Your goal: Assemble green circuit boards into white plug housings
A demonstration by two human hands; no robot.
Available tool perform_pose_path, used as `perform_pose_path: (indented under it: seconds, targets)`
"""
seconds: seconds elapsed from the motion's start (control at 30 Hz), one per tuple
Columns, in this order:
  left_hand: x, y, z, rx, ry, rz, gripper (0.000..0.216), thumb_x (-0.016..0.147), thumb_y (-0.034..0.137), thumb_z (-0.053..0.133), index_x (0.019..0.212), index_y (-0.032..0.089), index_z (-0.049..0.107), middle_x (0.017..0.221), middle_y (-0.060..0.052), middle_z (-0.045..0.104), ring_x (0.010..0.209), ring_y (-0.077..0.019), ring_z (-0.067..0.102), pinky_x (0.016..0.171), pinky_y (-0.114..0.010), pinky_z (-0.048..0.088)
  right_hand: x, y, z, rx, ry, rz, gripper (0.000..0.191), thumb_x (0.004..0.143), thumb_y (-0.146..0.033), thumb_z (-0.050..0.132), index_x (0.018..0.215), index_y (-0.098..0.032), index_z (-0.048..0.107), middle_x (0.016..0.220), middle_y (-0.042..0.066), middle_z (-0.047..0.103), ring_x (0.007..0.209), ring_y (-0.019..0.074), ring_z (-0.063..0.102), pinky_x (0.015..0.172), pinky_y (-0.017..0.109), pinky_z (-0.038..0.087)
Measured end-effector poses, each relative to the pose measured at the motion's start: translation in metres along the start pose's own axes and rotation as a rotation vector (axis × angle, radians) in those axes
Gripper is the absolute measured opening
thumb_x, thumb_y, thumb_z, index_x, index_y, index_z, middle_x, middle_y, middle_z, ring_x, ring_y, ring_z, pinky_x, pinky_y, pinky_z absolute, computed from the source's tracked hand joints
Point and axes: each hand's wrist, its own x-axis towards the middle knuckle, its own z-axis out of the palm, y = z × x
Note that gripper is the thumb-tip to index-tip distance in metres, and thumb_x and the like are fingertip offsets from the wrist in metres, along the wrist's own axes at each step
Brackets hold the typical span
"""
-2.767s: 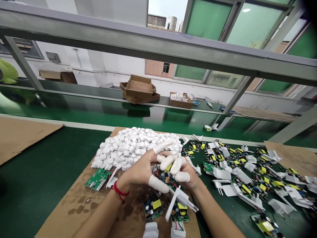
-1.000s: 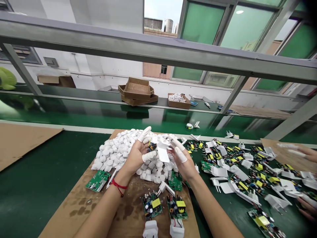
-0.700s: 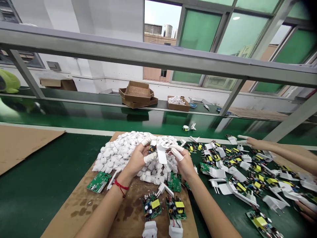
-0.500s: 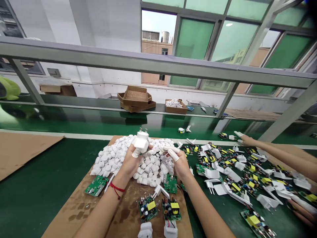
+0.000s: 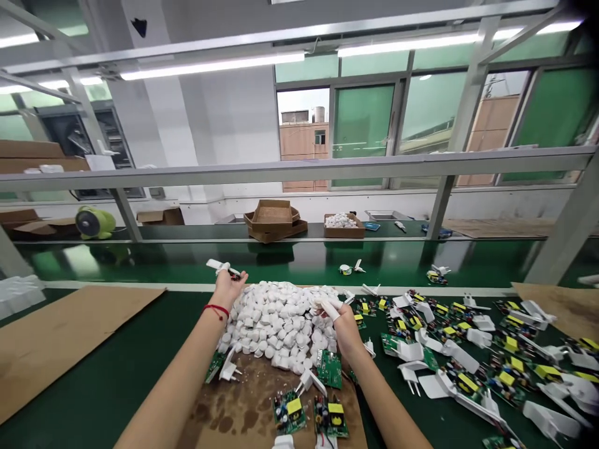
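Note:
My left hand [image 5: 229, 288], a red cord round its wrist, reaches out at the left over the far edge of the table by the belt. In its fingers is a white plug housing [image 5: 218, 264] with dark parts beside it. My right hand [image 5: 345, 324], with white finger covers, is at the right edge of a heap of small white plastic caps [image 5: 276, 318]. Its fingers are pinched together; whatever they hold blends in with the caps. Below the heap, circuit boards [image 5: 289, 411] and a white plug piece [image 5: 229, 369] lie on stained cardboard [image 5: 224, 411].
Many circuit boards with white plug housings [image 5: 449, 355] are strewn at the right. The green belt [image 5: 187, 262] runs behind, with a few small assemblies on it. Cardboard trays [image 5: 274, 218] and a box of white caps [image 5: 344, 227] stand beyond. Flat cardboard [image 5: 70, 330] lies left.
My left hand has moved left and away with the plug piece, out towards the belt. My right hand stays by the caps. The view has tilted up, and the other person's hands have left it.

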Motion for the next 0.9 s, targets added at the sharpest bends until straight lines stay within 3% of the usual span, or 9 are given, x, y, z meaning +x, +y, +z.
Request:
perform_pose_path:
  seconds: [0.17, 0.37, 0.47, 0.63, 0.7, 0.77, 0.83, 0.9]
  targets:
    - [0.012, 0.005, -0.007, 0.200, -0.073, -0.005, 0.036, 0.094, 0.037, 0.052, 0.122, 0.015, 0.051, 0.115, -0.010, 0.058, 0.093, -0.0203, 0.061, 0.077, -0.038, 0.055, -0.002, -0.009, 0.002, 0.023, -0.016, -0.014, 0.037, 0.060, -0.054, 0.074, 0.061, -0.017, 0.073, 0.060, 0.004, 0.066, 0.065, 0.0208, 0.056, 0.073, 0.034, 0.044]
    - [-0.010, 0.000, -0.003, 0.574, -0.394, 0.163, 0.032, 0.095, 0.035, 0.051, 0.118, 0.014, 0.054, 0.109, -0.009, 0.061, 0.091, -0.0195, 0.062, 0.079, -0.038, 0.053, 0.000, -0.006, 0.000, 0.030, 0.017, -0.044, 0.034, 0.065, -0.052, 0.071, 0.064, -0.018, 0.073, 0.067, 0.004, 0.068, 0.069, 0.0208, 0.056, 0.075, 0.034, 0.045]
    - [-0.047, -0.018, -0.001, 0.869, -0.674, 0.327, 0.022, 0.090, 0.028, 0.058, 0.106, 0.013, 0.060, 0.103, -0.007, 0.064, 0.092, -0.0192, 0.062, 0.083, -0.038, 0.051, 0.004, -0.001, -0.004, 0.030, 0.073, -0.033, 0.033, 0.066, -0.050, 0.070, 0.065, -0.017, 0.073, 0.066, 0.004, 0.066, 0.065, 0.0191, 0.054, 0.070, 0.033, 0.044]
    - [-0.129, -0.069, -0.021, 1.431, -1.353, 0.485, 0.001, 0.075, 0.017, 0.067, 0.075, 0.018, 0.067, 0.074, -0.003, 0.069, 0.073, -0.0204, 0.064, 0.075, -0.032, 0.052, 0.006, 0.004, -0.007, 0.030, 0.141, -0.015, 0.034, 0.067, -0.050, 0.069, 0.065, -0.016, 0.072, 0.059, 0.002, 0.062, 0.059, 0.0166, 0.050, 0.061, 0.029, 0.039]
    - [-0.156, -0.086, -0.029, 1.622, -1.463, 0.614, 0.009, 0.072, 0.009, 0.063, 0.066, 0.016, 0.064, 0.073, -0.008, 0.067, 0.079, -0.0269, 0.064, 0.081, -0.039, 0.050, 0.006, 0.005, -0.009, 0.020, 0.162, -0.015, 0.035, 0.067, -0.050, 0.070, 0.063, -0.015, 0.070, 0.056, 0.002, 0.060, 0.059, 0.0159, 0.049, 0.060, 0.029, 0.039]
    - [-0.178, -0.092, -0.035, 1.775, -1.526, 0.725, 0.011, 0.073, 0.004, 0.058, 0.072, 0.013, 0.065, 0.083, -0.015, 0.068, 0.091, -0.0347, 0.062, 0.085, -0.046, 0.048, 0.007, 0.006, -0.010, 0.008, 0.183, -0.010, 0.035, 0.068, -0.050, 0.069, 0.063, -0.015, 0.069, 0.054, 0.001, 0.058, 0.057, 0.0151, 0.049, 0.058, 0.028, 0.038]
    - [-0.196, -0.087, -0.039, 1.864, -1.550, 0.804, 0.013, 0.081, 0.009, 0.054, 0.085, 0.011, 0.066, 0.093, -0.020, 0.067, 0.099, -0.0393, 0.059, 0.086, -0.052, 0.046, 0.007, 0.006, -0.012, -0.003, 0.200, -0.006, 0.036, 0.069, -0.051, 0.068, 0.063, -0.015, 0.068, 0.053, 0.000, 0.059, 0.055, 0.0148, 0.049, 0.056, 0.027, 0.037]
    - [-0.209, -0.075, -0.044, 1.940, -1.544, 0.821, 0.020, 0.086, 0.027, 0.057, 0.095, 0.012, 0.066, 0.096, -0.020, 0.067, 0.097, -0.0406, 0.060, 0.084, -0.053, 0.047, 0.008, 0.006, -0.014, -0.010, 0.209, -0.007, 0.037, 0.069, -0.052, 0.067, 0.063, -0.016, 0.067, 0.054, 0.001, 0.060, 0.055, 0.0147, 0.049, 0.055, 0.028, 0.037]
